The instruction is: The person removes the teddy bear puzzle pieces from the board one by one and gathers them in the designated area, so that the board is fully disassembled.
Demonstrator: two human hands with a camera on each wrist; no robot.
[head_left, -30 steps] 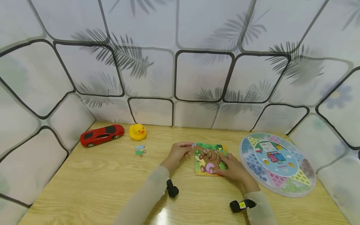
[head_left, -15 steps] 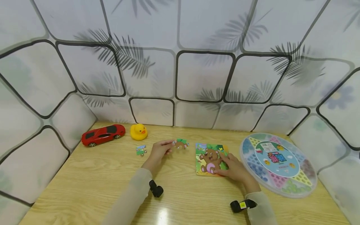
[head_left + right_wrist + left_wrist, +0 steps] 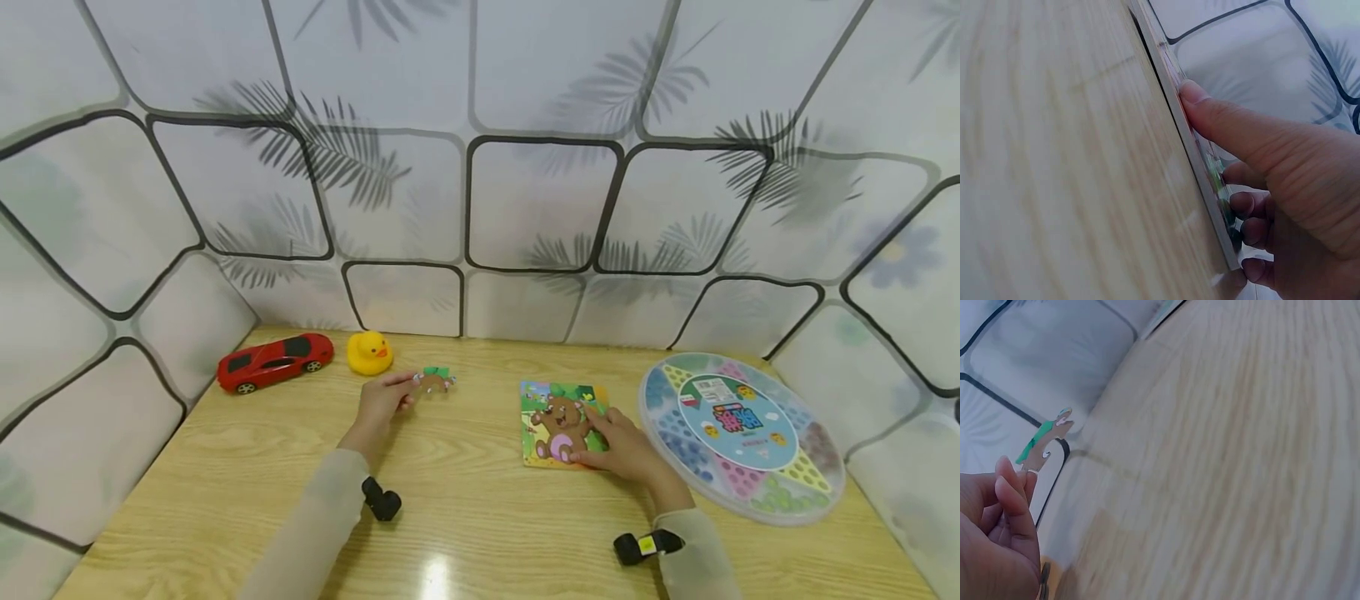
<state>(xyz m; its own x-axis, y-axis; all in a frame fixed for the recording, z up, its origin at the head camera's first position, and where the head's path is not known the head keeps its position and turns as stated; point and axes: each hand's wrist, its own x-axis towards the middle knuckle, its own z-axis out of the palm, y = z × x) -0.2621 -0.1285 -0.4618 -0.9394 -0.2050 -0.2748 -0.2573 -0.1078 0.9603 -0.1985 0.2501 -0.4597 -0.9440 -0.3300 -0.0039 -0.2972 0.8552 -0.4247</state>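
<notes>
My left hand (image 3: 380, 407) pinches a jigsaw piece (image 3: 437, 382) by its left end, between thumb and fingers. Brown and green are printed on this piece; in the left wrist view the piece (image 3: 1041, 445) points up, clear of the fingertips. A bear jigsaw puzzle (image 3: 542, 446) lies flat on the table in its tray. My right hand (image 3: 628, 446) rests on the right side of that puzzle, thumb near its front edge. Seen from the right wrist, the thumb presses on top close to the tray's edge (image 3: 1205, 187), with the other fingertips bent loosely near the corner.
A yellow rubber duck (image 3: 368, 353) sits just behind my left hand. Left of it stands a red toy car (image 3: 276, 363). A round Chinese checkers set (image 3: 738, 450) lies to the right of my right hand. A patterned fabric wall (image 3: 525, 304) borders the table's back.
My left hand has carried the brown jigsaw piece leftward from the puzzle's upper-left corner. Another small piece near the duck is now hidden behind that hand. My right hand has stayed in place.
</notes>
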